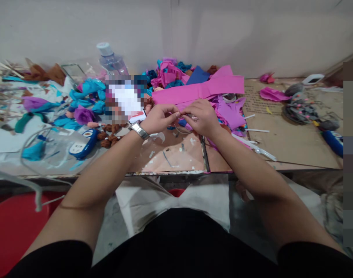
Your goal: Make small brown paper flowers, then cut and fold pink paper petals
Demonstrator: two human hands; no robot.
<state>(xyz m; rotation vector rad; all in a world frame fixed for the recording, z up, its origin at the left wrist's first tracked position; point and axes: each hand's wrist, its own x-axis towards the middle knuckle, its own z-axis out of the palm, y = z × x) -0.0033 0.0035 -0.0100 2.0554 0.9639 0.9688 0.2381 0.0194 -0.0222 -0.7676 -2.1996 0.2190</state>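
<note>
My left hand (162, 117) and my right hand (201, 116) meet over the middle of the table, fingertips pinched together. Whatever lies between them is too small and hidden to make out. Just behind my fingers stretches a wide pink paper strip (198, 89), on a heap of crumpled pink and blue paper (169, 73). To the right of my right hand lies a torn purple paper piece (231, 114). A metal watch (139, 130) is on my left wrist.
Left are a capped bottle (114, 63), a pixelated bright patch (126, 98), a purple paper flower (84, 114), brown paper balls (108, 135) and a blue-and-white power strip (84, 144). On the right lie cardboard (269, 135) and a dark bundle with pink dots (299, 110). A red stool (17, 227) stands lower left.
</note>
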